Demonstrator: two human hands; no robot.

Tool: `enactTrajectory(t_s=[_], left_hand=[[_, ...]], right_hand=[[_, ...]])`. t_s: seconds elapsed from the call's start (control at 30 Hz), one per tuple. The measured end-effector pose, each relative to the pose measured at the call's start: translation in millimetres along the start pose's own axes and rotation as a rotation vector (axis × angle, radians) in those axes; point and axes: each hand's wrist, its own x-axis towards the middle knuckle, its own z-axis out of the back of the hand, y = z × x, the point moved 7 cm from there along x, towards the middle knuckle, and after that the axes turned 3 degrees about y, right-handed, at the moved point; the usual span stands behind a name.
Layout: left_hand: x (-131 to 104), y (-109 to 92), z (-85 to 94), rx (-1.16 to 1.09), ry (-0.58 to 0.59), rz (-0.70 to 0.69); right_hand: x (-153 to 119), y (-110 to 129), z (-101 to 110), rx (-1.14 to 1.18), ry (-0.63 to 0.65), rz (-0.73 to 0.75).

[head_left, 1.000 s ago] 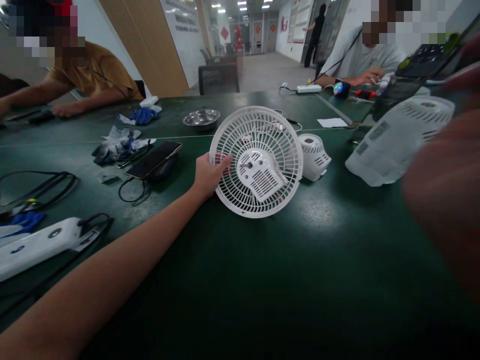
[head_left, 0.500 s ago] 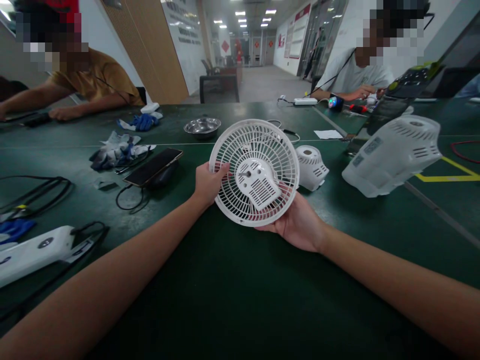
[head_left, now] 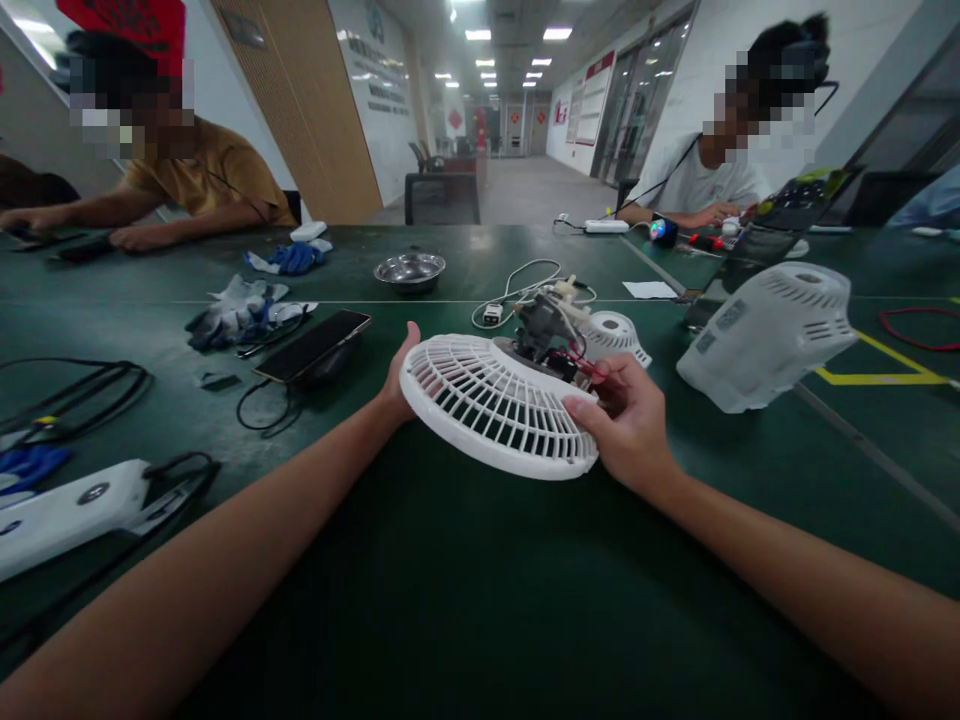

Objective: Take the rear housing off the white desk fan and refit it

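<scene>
A round white fan grille (head_left: 499, 410) is tilted nearly flat in front of me, above the green table. On its far side sits the exposed fan motor (head_left: 544, 325) with thin red and dark wires. My left hand (head_left: 401, 375) supports the grille's left rim, thumb raised and the other fingers hidden behind it. Closed on the right rim is my right hand (head_left: 626, 410), its thumb on top and its fingertips by the red wires. Just behind it stands a small white vented housing (head_left: 616, 335), partly covered. A white cable (head_left: 525, 285) lies coiled behind the motor.
A large white housing (head_left: 765, 340) stands at the right. Left of the grille lie a phone (head_left: 315, 345), used gloves (head_left: 244, 315) and a white power strip (head_left: 82, 510). A metal bowl (head_left: 409, 272) sits farther back. Two people work across the table (head_left: 465, 600).
The grille has tipped from facing me to nearly flat, bringing the motor into sight. My right hand has moved from underneath up to the right rim; my left thumb has lifted off the grille.
</scene>
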Motion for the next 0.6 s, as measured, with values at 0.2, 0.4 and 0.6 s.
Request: enactTrajectory(t_s=[0.2,0.4,0.6], left_hand=[[-5.2,-5.8,-4.9,-0.133,0.053,0.115],[-4.4,-2.4,-3.9,-0.100,-0.046,0.111],[0.0,0.9,-1.1,0.013,-0.156,0.078]], right_hand=[[2.6,2.7,-2.4,-0.412,0.117,0.188],[5.7,-2.0,-9.1,-0.522,0.253,0.251],[9.2,-4.8,11.0,-0.531,0.282,0.391]])
